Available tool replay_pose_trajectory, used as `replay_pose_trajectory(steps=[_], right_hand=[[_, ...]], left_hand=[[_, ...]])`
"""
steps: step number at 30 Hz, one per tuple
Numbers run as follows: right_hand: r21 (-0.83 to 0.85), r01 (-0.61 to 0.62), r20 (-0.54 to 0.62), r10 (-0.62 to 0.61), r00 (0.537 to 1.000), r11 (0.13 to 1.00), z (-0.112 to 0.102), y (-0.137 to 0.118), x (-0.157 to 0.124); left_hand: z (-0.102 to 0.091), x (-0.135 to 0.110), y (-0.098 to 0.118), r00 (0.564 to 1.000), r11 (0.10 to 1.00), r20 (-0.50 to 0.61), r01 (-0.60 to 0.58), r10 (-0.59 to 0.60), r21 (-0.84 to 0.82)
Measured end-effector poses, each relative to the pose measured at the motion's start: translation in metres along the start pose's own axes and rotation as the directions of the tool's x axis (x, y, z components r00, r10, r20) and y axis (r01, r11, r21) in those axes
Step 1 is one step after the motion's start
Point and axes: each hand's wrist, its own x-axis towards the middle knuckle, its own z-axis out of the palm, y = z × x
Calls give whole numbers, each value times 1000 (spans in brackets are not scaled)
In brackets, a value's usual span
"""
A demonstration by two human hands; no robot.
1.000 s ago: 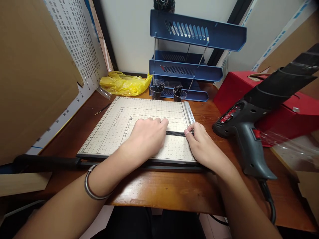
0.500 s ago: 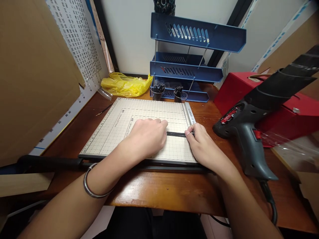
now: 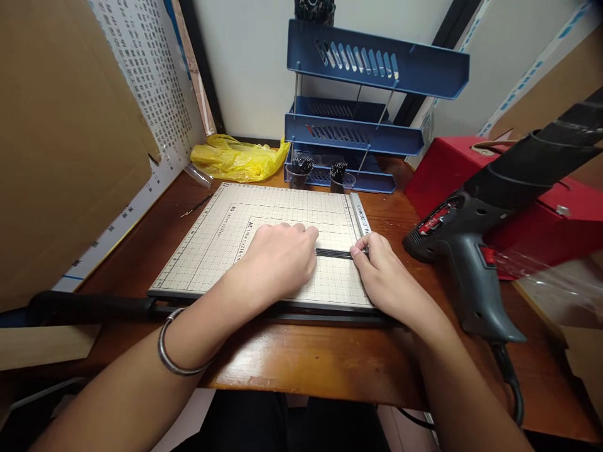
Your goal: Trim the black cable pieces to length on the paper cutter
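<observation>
A bundle of thin black wires or rods [image 3: 333, 253] lies across the gridded board of a paper cutter [image 3: 282, 207]. My left hand [image 3: 282, 257] is closed at the bundle's left end, with its fingertips turned away from view. At the right end, my right hand [image 3: 377, 263] pinches the bundle between thumb and fingers, close to the cutter's raised right edge strip [image 3: 359, 213]. The cutter's black handle [image 3: 94, 306] sticks out to the left, beneath my left forearm.
A heat gun [image 3: 475, 238] stands at the right before a red box [image 3: 438, 169]. Behind the cutter are two clear cups [image 3: 298, 180] of black pieces, a blue tray rack [image 3: 353, 135] and a yellow plastic bag [image 3: 240, 160]. One thin black piece [image 3: 196, 206] lies left of the board.
The view has shifted very slightly. Both hands keep their places on the black bundle, and nothing else has visibly moved.
</observation>
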Motion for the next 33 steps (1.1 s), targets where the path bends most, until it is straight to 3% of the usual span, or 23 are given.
replay_pose_trajectory(steps=[25,33], right_hand=[[-11,1,7,0,1000,1000,-1,-1,0],[-1,4,12,-4,1000,1000,-1,0,0]], left_hand=[[5,4,-2,998,999,-34,43,-44,-23],[0,3,-2,995,981,-84,42,-58,-188]])
